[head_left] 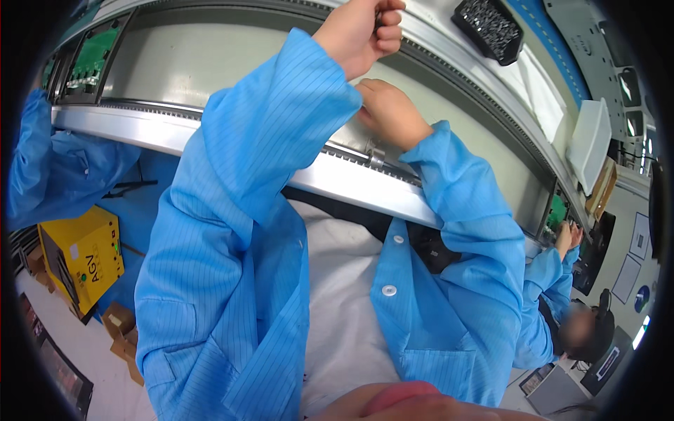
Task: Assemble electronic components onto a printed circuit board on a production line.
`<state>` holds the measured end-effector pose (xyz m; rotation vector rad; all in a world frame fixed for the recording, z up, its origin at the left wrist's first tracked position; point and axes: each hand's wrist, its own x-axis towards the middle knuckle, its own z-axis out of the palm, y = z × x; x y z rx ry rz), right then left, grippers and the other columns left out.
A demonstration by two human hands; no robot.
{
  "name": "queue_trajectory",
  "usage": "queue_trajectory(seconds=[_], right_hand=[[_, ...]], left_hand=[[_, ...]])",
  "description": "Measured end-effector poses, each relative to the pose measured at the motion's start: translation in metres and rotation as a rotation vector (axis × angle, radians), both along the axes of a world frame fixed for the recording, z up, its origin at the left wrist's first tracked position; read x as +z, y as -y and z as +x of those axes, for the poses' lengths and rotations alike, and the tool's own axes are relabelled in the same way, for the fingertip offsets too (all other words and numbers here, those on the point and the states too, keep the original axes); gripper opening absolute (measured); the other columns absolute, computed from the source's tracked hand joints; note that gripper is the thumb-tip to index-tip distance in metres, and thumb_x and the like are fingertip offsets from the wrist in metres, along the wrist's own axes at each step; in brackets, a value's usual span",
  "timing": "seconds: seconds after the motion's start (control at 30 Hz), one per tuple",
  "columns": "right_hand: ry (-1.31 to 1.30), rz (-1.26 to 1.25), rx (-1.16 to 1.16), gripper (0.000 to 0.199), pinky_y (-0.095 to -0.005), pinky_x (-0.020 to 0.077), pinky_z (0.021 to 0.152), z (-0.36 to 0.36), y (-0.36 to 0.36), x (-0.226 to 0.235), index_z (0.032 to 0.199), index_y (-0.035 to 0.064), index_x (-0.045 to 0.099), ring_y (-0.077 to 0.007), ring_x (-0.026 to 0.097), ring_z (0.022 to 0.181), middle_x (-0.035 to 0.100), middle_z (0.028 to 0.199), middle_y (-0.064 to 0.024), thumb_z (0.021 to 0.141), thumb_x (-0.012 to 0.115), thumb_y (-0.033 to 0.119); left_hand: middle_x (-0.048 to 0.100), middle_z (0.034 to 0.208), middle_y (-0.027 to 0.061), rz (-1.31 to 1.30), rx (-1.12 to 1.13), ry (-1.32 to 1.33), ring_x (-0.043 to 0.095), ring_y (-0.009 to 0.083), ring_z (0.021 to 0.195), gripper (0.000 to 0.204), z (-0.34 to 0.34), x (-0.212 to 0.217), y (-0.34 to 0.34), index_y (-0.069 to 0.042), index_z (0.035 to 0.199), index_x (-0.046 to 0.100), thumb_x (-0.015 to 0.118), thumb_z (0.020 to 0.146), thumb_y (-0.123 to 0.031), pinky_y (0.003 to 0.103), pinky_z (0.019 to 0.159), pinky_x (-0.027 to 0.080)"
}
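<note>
My left hand (364, 36) is raised over the conveyor line, its fingers curled in toward the palm. A small dark patch shows between those fingers, too small to name. Just below and to the right, my right hand (394, 116) is bent at the knuckles beside the cuff of my left blue striped sleeve (309, 91). Its fingertips are partly hidden by that cuff, and what they hold, if anything, cannot be seen. Beneath both hands runs the conveyor (168, 63), with a metal rail (351, 184) along its near side. A small metal clip (377, 156) sits on the rail beside my right wrist.
A black bin of small dark parts (489, 29) stands beyond the far rail, near a white tray (590, 144). Green circuit boards lie on the line at left (93, 59) and right (557, 212). Co-workers in blue flank me. A yellow machine (84, 256) stands lower left.
</note>
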<state>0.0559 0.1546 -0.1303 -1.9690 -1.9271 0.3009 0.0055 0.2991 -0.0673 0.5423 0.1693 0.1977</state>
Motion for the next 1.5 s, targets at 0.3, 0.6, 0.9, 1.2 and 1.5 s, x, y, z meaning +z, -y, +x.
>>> queue_trajectory(seconds=[0.3, 0.6, 0.9, 1.2, 1.5], right_hand=[[0.193, 0.518, -0.492, 0.013, -0.0269, 0.0457, 0.067, 0.089, 0.019, 0.118, 0.089, 0.0041, 0.059, -0.0173, 0.055, 0.071, 0.061, 0.083, -0.0065, 0.076, 0.06, 0.0], [0.115, 0.458, -0.815, 0.011, -0.0263, 0.0449, 0.069, 0.157, 0.042, 0.095, 0.09, 0.0038, 0.06, -0.0163, 0.055, 0.071, 0.062, 0.079, -0.0052, 0.081, 0.057, 0.008], [0.018, 0.508, -0.64, 0.017, -0.0258, 0.0447, 0.072, 0.095, 0.07, 0.117, 0.102, 0.0029, 0.06, -0.0159, 0.057, 0.079, 0.063, 0.092, -0.0069, 0.087, 0.052, 0.003], [-0.058, 0.423, -0.695, 0.019, -0.0249, 0.0437, 0.077, 0.116, 0.144, 0.044, 0.108, 0.0027, 0.056, -0.0153, 0.055, 0.084, 0.061, 0.1, -0.0075, 0.091, 0.048, 0.007], [-0.383, 0.42, -0.767, 0.019, -0.0217, 0.0434, 0.072, 0.13, 0.16, 0.041, 0.107, 0.0046, 0.058, -0.0118, 0.053, 0.076, 0.06, 0.091, -0.0041, 0.089, 0.053, 0.007]], left_hand=[[0.037, 0.069, -0.0026, 0.546, 0.142, -0.258, 0.028, 0.0049, 0.057, 0.022, -0.126, 0.017, -0.101, -0.002, 0.103, 0.056, 0.044, 0.097, -0.02, 0.019, 0.048, 0.025], [0.049, 0.079, 0.0054, 0.308, 0.238, 0.265, 0.045, 0.0154, 0.067, 0.019, -0.073, 0.002, -0.233, -0.001, 0.097, 0.055, 0.05, 0.091, -0.018, 0.025, 0.059, 0.036], [0.043, 0.138, 0.0175, 1.849, 0.184, -0.652, 0.033, 0.0357, 0.132, 0.053, 0.03, 0.091, -0.149, -0.004, 0.119, 0.053, 0.044, 0.088, -0.047, 0.046, 0.107, 0.025], [0.058, 0.1, 0.0128, 2.44, 0.457, -1.804, 0.06, 0.0331, 0.09, 0.024, -0.252, -0.034, -0.246, -0.009, 0.1, 0.054, 0.057, 0.084, -0.027, 0.044, 0.071, 0.05], [0.066, 0.086, 0.0164, 2.488, 0.033, -1.661, 0.063, 0.0359, 0.079, 0.021, -0.252, -0.021, -0.221, -0.004, 0.088, 0.063, 0.057, 0.082, -0.024, 0.046, 0.068, 0.051]])
